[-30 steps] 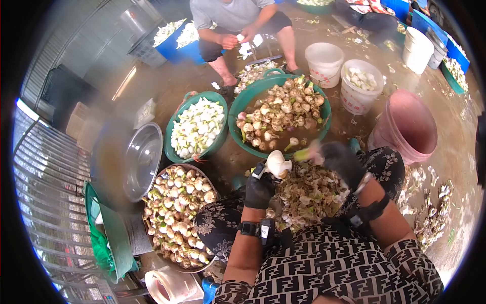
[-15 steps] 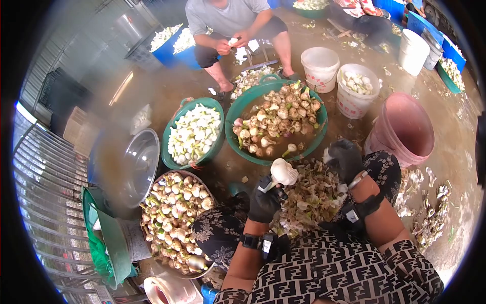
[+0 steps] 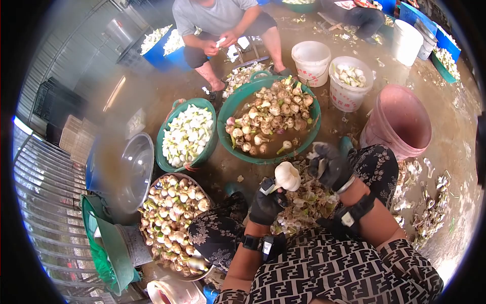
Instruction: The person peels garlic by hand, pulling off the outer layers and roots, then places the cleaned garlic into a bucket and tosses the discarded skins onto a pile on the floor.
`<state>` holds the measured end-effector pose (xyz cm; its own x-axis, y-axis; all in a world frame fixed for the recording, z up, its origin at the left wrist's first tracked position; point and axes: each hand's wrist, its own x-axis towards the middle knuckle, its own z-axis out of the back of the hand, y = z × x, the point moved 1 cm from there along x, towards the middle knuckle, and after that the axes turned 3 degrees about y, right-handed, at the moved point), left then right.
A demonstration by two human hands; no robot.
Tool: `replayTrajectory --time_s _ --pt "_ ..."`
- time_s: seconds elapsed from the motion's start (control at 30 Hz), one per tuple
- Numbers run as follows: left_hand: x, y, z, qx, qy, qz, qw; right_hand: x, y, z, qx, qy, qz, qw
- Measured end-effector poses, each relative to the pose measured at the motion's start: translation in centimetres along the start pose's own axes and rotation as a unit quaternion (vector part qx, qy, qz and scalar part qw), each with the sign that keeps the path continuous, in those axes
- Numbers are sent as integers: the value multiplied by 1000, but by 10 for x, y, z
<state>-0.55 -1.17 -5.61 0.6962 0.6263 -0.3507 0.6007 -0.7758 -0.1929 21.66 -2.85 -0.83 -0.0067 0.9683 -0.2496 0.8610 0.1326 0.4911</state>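
My left hand [image 3: 267, 203], in a dark glove, is closed round the stem of a white garlic bulb [image 3: 287, 176], whose head points up and to the right. My right hand [image 3: 331, 166], gloved too, is curled to the right of the bulb and apart from it. A pale scrap shows at its fingertips, too blurred to name surely. Below both hands, a heap of loose garlic skins [image 3: 310, 205] lies between my knees.
Ahead are a green basin of unpeeled garlic [image 3: 320, 119] and a green tub of peeled garlic [image 3: 161, 152]. A pan of garlic [image 3: 174, 223] stands left, a pink bucket [image 3: 397, 121] right. Another person [image 3: 217, 25] sits opposite, handling garlic.
My right hand has moved a little left, closer to the bulb. The bulb stays in my left hand. The whole view has shifted slightly.
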Motion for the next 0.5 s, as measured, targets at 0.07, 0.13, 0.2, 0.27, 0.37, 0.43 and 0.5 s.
replayTrajectory --time_s 0.07,0.13,0.2,0.27,0.37,0.43,0.5 --pt "1 2 5 55 -12 -11 998 -8 11 8 -263 53 99 958" --pt "-1 -1 6 240 -23 -108 964 -2 16 16 -665 219 415 581" --pt "-12 -22 -9 679 11 -299 670 -13 -8 24 -235 -19 -115 965" --pt "-8 -67 6 530 -43 -254 808 -21 -17 32 -561 3 -72 825" --pt "-7 -145 -3 217 -87 -310 921 -20 -28 50 -740 59 -93 663" --pt "-4 -161 2 236 -62 -281 928 -18 -34 48 -756 45 -70 649" --pt "10 -145 9 250 -37 -233 939 -13 -34 48 -809 84 11 582"
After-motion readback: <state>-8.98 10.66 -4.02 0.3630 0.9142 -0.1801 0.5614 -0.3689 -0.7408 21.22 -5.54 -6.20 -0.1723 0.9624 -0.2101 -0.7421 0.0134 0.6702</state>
